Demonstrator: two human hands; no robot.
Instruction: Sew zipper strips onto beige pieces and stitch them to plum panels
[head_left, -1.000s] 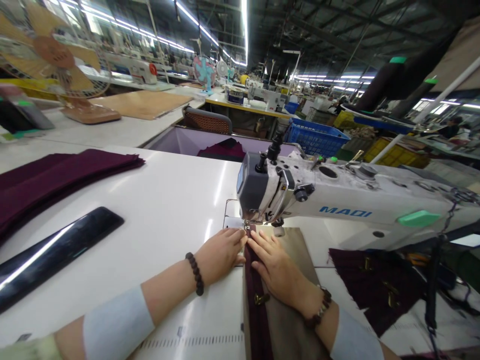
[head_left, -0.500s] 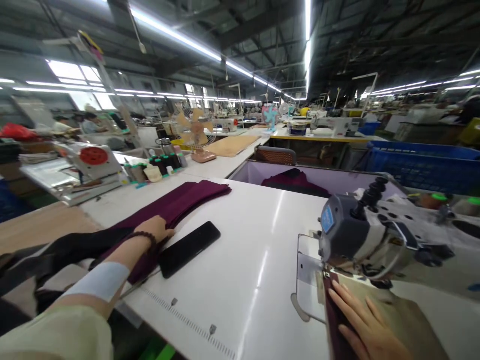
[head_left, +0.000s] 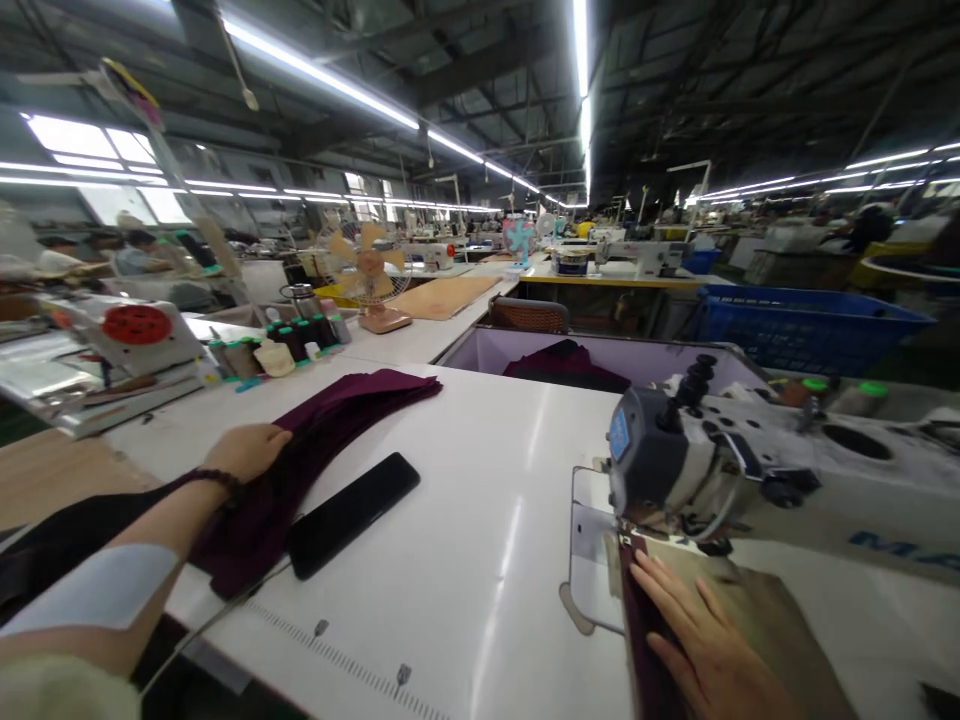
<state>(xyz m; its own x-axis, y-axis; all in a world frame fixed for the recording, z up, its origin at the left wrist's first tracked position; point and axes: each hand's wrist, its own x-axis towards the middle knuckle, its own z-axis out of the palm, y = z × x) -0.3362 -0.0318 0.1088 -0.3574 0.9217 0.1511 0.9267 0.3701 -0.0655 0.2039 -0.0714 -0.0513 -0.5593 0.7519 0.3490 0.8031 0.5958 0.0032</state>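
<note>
My left hand (head_left: pixel 249 453), a dark bead bracelet at its wrist, is closed on the edge of a stack of maroon fabric pieces (head_left: pixel 360 400); its fingertips are partly hidden. Black cloth (head_left: pixel 60 545) lies beside that forearm. Just right of the stack, a black phone (head_left: pixel 354 515) lies on the white table, with a cable beside its lower end. At the sewing machine (head_left: pixel 660 450), my right hand (head_left: pixel 701 630) rests flat with fingers stretched, pressing a maroon strip (head_left: pixel 646 640) and an olive-brown piece of fabric (head_left: pixel 787 620) near the presser foot.
A purple-lined bin (head_left: pixel 480 350) behind the table holds more maroon fabric. Thread spools (head_left: pixel 300 335) and a fan (head_left: pixel 371 265) stand at the back left, near another sewing machine (head_left: pixel 139 330). A blue crate (head_left: pixel 810 320) stands at the back right. People sit far left.
The view has turned slightly right. My left hand has moved left, away from the phone, and the maroon stack beneath it has shifted and creased. My right hand stays on the fabric.
</note>
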